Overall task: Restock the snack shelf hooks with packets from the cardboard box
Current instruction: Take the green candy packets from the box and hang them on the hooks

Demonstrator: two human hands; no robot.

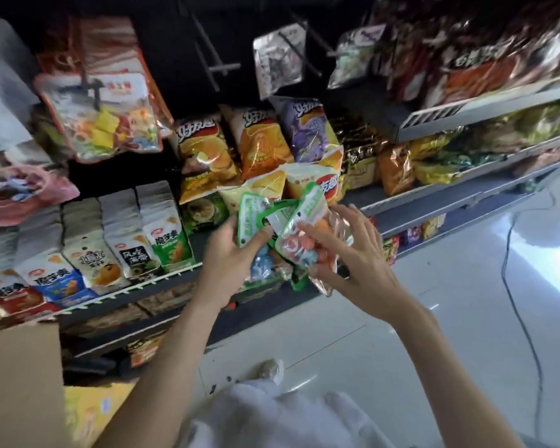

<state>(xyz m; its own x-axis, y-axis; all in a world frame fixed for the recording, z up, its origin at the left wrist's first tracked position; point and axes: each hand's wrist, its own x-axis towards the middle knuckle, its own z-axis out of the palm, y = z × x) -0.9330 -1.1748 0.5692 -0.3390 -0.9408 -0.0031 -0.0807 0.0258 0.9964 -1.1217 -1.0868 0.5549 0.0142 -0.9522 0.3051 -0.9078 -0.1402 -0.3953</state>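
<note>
Packets (272,240) sit fanned in a small bunch at frame centre, in front of the chip bags (259,143), well below the hooks. Working left to right: the cardboard box (17,376) is at lower left, so any resupply means a reach back down that way. Your left hand (230,253) grips the green-header end of the bunch, thumb laid across the front, fingers curled behind; keep that clamp firm on the headers so the hang holes stay lined up. Your right hand (353,257) has loosely spread fingers pinching the front clear packet of round sweets (301,244) at its edge; looks like you're peeling one off the stack. Separate it by the header, not the belly, since the film looks slippery and the contents will swing. The bare hooks (217,63) are at upper centre, dark against a dark backboard, so they're hard to pick out. The hanging silver packet (277,59) just right of them shows the row height. Lift header-first, hole square to the hook tip, and push fully back. Frame is blurred at the right edge; I can't read those shelves.
</note>
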